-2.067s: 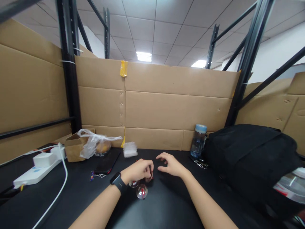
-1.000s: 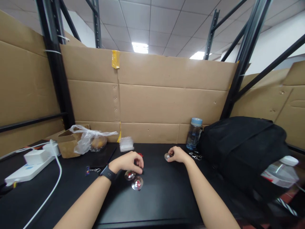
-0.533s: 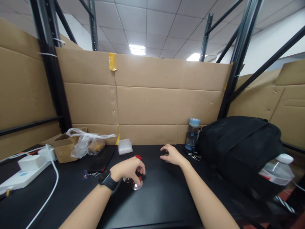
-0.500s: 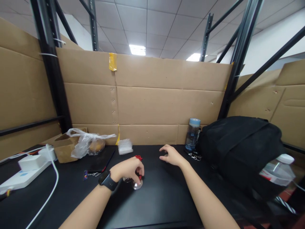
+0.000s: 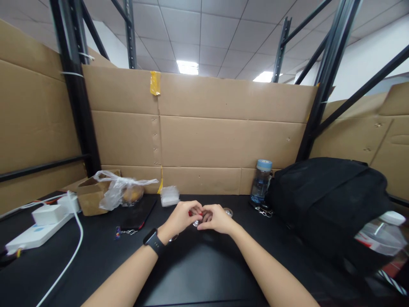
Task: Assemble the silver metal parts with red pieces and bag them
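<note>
My left hand (image 5: 181, 216), with a dark watch on the wrist, is closed in a pinch over the middle of the table. A small shiny metal piece (image 5: 196, 223) with red cord shows under its fingertips. Opposite it, my right hand (image 5: 217, 218) is curled, its fingertips meeting the left ones; what it grips is mostly hidden. A round shiny metal piece (image 5: 228, 212), like a small finger cymbal, lies just behind the right hand. Another shiny round piece (image 5: 174, 238) shows partly beside the left wrist.
On the black table (image 5: 191, 277) stand a clear plastic stack (image 5: 170, 196), a dark pouch (image 5: 139, 215), a bagged item (image 5: 123, 194) and a brown box (image 5: 92, 198). A power strip (image 5: 41, 234) is left; a water bottle (image 5: 261, 181) and black backpack (image 5: 326, 209) are right.
My left hand has moved up and right, bringing a metal piece with red cord along. My right hand has come left and down, closing from open until its fingertips meet the left hand's.
</note>
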{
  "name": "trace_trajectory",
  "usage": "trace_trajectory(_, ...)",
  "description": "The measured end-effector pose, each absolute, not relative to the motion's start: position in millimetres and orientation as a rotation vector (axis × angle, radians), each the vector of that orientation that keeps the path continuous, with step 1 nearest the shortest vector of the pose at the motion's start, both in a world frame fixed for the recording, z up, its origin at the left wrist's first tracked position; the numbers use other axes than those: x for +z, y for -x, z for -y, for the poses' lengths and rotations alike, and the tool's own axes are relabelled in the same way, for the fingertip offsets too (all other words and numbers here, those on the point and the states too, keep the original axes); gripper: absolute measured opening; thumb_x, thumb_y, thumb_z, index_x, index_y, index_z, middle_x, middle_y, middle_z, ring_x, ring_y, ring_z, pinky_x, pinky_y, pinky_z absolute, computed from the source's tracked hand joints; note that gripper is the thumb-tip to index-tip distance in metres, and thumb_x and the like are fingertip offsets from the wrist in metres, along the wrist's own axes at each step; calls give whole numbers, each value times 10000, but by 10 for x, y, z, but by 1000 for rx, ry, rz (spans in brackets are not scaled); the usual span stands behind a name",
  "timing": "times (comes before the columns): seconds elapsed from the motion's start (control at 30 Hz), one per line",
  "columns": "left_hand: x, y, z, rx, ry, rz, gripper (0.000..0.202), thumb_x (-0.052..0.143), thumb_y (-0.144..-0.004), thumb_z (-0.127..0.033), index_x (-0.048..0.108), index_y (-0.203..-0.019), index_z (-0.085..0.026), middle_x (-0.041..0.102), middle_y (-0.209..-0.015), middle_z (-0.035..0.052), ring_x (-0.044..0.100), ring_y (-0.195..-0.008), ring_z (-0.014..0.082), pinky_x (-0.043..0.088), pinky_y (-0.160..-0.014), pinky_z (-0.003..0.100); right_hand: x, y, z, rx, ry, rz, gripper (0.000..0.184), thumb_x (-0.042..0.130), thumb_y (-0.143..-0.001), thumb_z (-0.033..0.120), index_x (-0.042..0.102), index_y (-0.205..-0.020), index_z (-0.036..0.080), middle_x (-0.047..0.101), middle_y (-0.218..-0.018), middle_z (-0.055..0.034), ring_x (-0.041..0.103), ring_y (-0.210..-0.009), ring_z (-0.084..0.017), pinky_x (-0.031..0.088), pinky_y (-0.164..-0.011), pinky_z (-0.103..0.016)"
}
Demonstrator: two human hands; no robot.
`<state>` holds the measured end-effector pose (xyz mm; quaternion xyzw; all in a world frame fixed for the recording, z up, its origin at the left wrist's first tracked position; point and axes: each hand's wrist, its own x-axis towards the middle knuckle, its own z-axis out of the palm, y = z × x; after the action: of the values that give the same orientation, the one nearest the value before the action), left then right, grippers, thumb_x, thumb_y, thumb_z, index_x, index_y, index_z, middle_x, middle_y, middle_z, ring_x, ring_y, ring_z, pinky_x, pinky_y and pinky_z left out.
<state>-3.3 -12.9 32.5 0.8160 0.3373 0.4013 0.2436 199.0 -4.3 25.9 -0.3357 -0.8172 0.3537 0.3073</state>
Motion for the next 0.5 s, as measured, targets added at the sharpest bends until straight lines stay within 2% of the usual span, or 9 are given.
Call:
trace_trajectory(0.1,314,22,130,1151,-2179,-919,109,708,-791,-202,673,-892,-179,737,-853,22,691,-786,153,526,-753,243,307,-1983,95,915,851,2166,551,829,-666,349,663,-1177,229,743,-897,-19,708,-733,-174,550,-664,-252)
trace_trajectory(0.23,327,-4,157,1186,-2208,-970,107,713,-802,-241,673,-880,-179,726,-826,21,681,-762,157,514,-729,244,326,-1989,119,796,845,2242,319,767,-691,262,719,-1000,196,715,-740,9,681,-676,-161,523,-638,-232)
trace_trajectory(0.37,345,-18,142,1412,-2164,-1051,176,580,-914,-333,664,-975,-190,711,-956,45,660,-867,168,498,-784,257,250,-1980,20,790,844,2132,382,755,-655,209,720,-1034,175,736,-838,-18,672,-712,-160,520,-632,-232)
trace_trajectory(0.5,263,38,9,1509,-1985,-1189,202,500,-935,-335,626,-994,-188,690,-942,34,641,-843,165,479,-743,251,178,-1989,-117,793,948,1938,286,710,-678,201,754,-955,144,751,-812,-52,677,-697,-163,537,-648,-258)
